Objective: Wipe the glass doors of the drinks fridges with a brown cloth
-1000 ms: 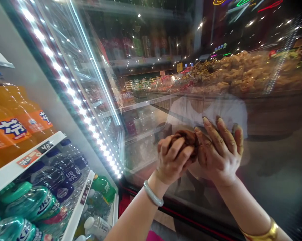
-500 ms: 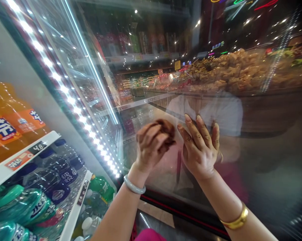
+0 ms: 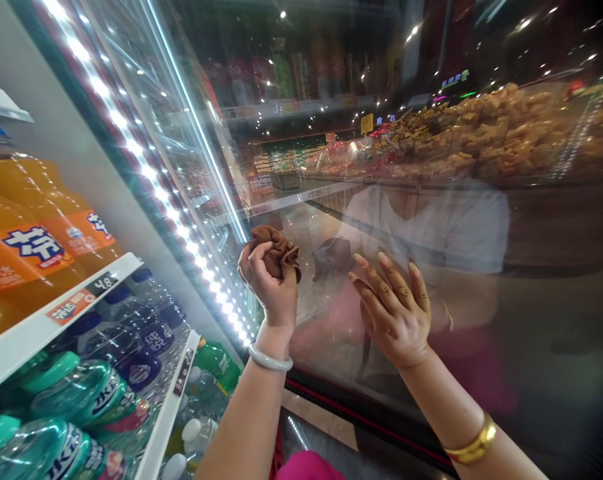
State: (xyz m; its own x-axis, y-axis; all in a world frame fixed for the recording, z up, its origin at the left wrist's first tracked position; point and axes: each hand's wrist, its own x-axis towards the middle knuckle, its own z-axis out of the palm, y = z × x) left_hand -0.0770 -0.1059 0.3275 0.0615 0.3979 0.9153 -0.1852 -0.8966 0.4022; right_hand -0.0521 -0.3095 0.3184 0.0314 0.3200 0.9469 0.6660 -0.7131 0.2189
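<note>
A crumpled brown cloth (image 3: 283, 253) is gripped in my left hand (image 3: 267, 283), whose wrist carries a pale bangle (image 3: 270, 360). The hand is close to the inner edge of a glass door (image 3: 326, 333), beside its bright frame. Further right, my right hand (image 3: 396, 320) rests against the glass with its fingers spread and nothing in it. A gold bracelet (image 3: 471, 443) is on that forearm. The glass mirrors the cloth and a person's white top.
On the left, cooler shelves (image 3: 101, 287) hold orange drink bottles (image 3: 41, 227), water bottles and teal-capped bottles (image 3: 81, 393). A strip of white lights (image 3: 169, 210) runs diagonally beside them. Through or in the glass, piled goods (image 3: 501, 127) show.
My left hand has moved left with the cloth, toward the light strip, and the cloth looks sharper. My right hand stays nearly in place. The view has shifted a little, showing more of the shelves.
</note>
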